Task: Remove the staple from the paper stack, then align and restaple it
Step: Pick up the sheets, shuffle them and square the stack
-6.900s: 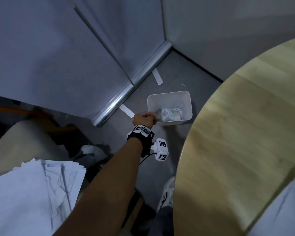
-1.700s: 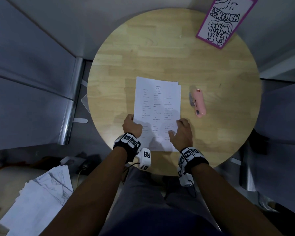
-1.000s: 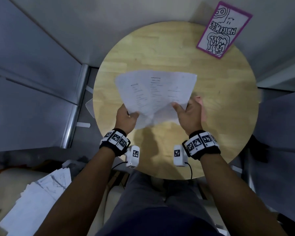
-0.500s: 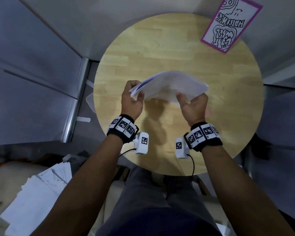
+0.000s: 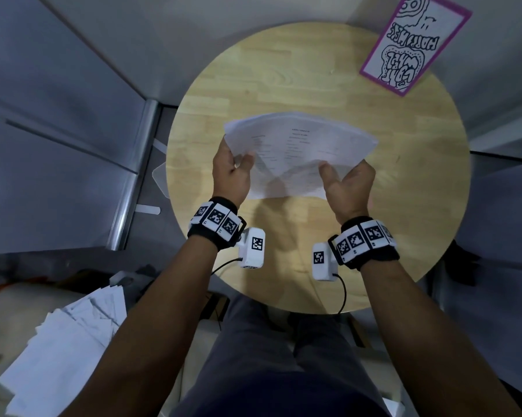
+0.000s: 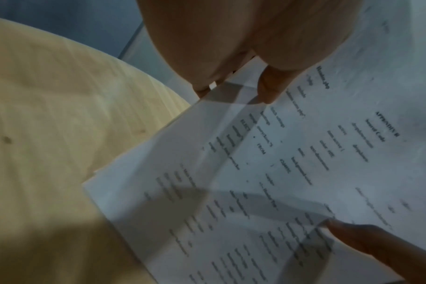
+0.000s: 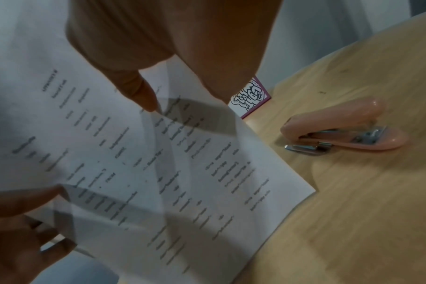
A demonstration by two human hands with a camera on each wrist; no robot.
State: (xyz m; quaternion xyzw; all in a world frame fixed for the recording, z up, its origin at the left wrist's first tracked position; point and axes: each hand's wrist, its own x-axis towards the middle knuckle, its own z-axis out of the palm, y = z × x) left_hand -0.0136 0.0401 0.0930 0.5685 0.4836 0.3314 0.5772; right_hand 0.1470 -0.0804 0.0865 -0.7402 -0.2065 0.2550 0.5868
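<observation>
Paper: a stack [image 5: 298,152] of printed sheets, held up over the round wooden table [image 5: 404,206] between both hands. Left hand [image 5: 231,173] pinching the left edge, thumb on the printed face and fingers behind. Right hand [image 5: 348,183] gripping the right edge the same way, thumb tip [image 7: 144,96] pressed on the top sheet. Lower edge seemingly near or touching the tabletop; contact not certain from any view. Sheets bowed and slightly fanned at the corners, so not yet square.

No staple visible in any corner shown; too blurred and too small to settle, but judged already removed, given both hands working the loose stack. Step in hand judged to be the aligning: tapping or jogging the edges level.

Pink stapler [image 7: 343,128] lying on the table just right of the stack, untouched, hidden behind the right hand in the head view. Restapling therefore still to do: squaring the sheets first, then freeing one hand, picking up the stapler and closing it on a corner.

Purple-bordered card [image 5: 410,40] at the far edge of the table; loose papers [image 5: 64,353] off to the lower left, below table level.
</observation>
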